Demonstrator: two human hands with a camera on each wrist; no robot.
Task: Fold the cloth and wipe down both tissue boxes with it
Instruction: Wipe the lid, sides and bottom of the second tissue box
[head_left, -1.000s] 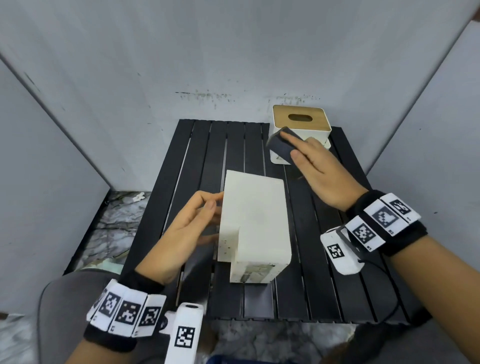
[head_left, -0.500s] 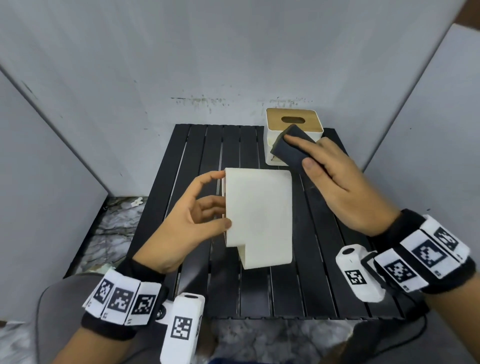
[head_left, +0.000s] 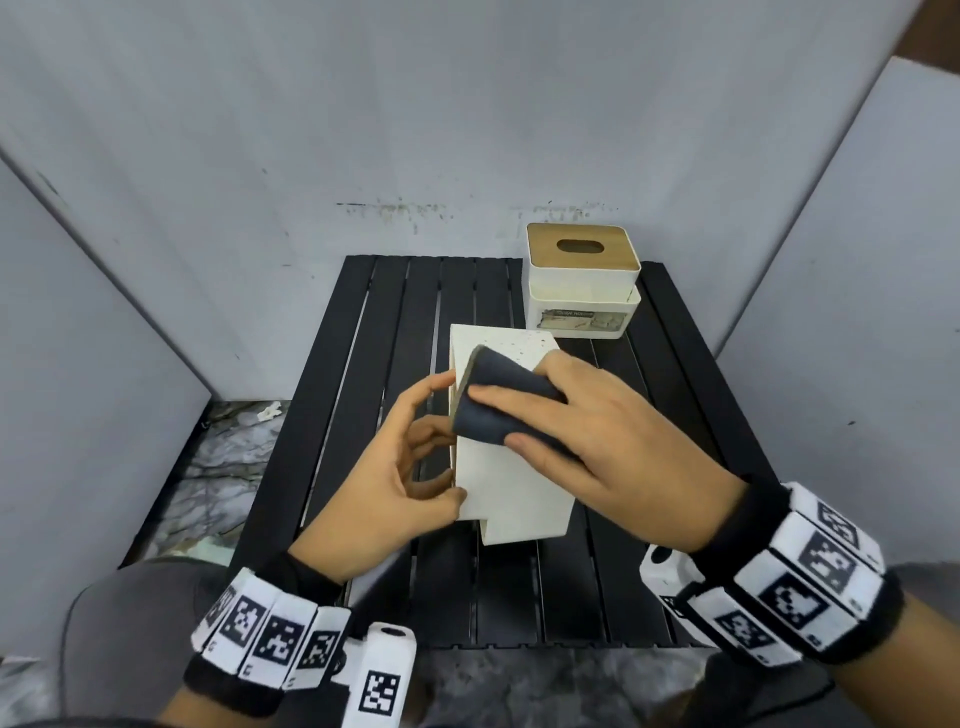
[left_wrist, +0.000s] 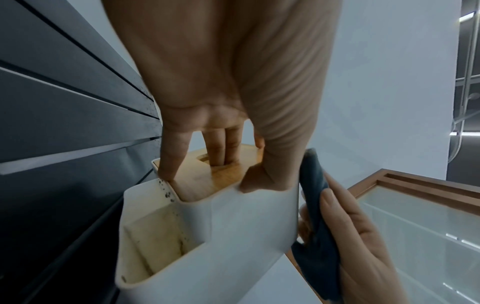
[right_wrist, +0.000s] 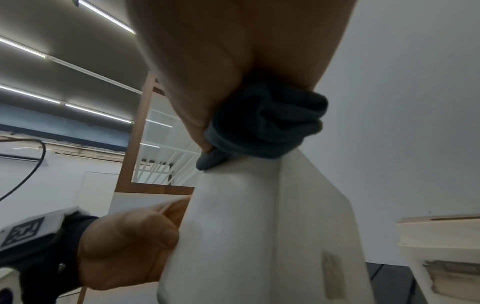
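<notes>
Cloth (head_left: 498, 400), soft and folded into a thick pad, sits under the right hand (head_left: 587, 447), whose fingers lie nearly straight over it and press it onto the upturned face of the near tissue box (head_left: 514, 488). That box looks light, stiff and smooth, likely to slide, so it wants bracing at its edges. The left hand (head_left: 395, 483) does this just left of the pad, thumb on the face and fingers hooked into the wooden lid's slot. Beyond, well apart, the second tissue box (head_left: 582, 306) stands on the slatted table (head_left: 363, 364).
</notes>
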